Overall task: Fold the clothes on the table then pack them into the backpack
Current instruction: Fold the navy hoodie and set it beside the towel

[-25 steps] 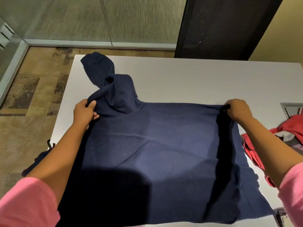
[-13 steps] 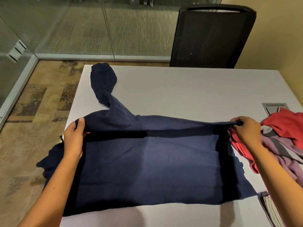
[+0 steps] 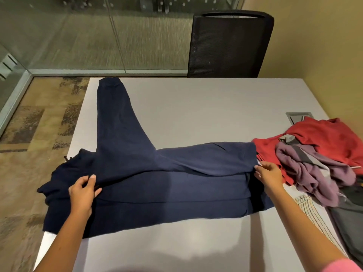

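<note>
A navy sweatshirt (image 3: 172,185) lies across the white table (image 3: 206,107), its upper part folded toward me over the body. One sleeve (image 3: 114,114) stretches away to the table's far left corner. My left hand (image 3: 84,191) pinches the folded edge at the left side. My right hand (image 3: 269,171) holds the same fold at its right end. The sweatshirt's left portion hangs over the table's left edge. No backpack can be clearly made out.
A pile of clothes sits at the right: a red garment (image 3: 324,138), a purple one (image 3: 312,169), a striped one (image 3: 310,209) and dark fabric (image 3: 351,216). A black mesh chair (image 3: 229,44) stands behind the table. A cable hatch (image 3: 298,115) is set into the tabletop.
Both hands have drawn the sweatshirt's far edge toward me, folding it over the body. The sleeve has straightened out along the table. The view has pulled back, showing more of the pile.
</note>
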A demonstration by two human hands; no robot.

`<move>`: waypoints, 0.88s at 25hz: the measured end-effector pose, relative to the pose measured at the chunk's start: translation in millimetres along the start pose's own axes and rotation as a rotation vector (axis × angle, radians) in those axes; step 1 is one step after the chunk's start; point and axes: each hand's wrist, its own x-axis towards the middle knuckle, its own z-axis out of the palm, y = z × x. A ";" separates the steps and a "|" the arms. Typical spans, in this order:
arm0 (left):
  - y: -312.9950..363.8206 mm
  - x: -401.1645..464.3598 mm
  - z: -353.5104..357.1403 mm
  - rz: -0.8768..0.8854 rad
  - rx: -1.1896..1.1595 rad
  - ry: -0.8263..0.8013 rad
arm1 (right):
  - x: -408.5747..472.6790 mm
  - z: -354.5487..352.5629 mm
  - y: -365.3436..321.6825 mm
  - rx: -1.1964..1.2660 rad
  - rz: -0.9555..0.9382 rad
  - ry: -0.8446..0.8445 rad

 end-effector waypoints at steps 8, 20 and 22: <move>2.8 20.4 6.6 -0.054 -0.054 0.152 | 22.5 -0.4 -16.1 0.158 0.043 0.187; 0.2 12.3 -18.9 0.142 0.677 0.102 | -40.7 45.0 -26.5 -0.716 -0.260 0.313; 5.1 9.7 -17.7 0.175 0.634 0.056 | -61.1 78.2 -29.6 -0.724 -0.449 0.171</move>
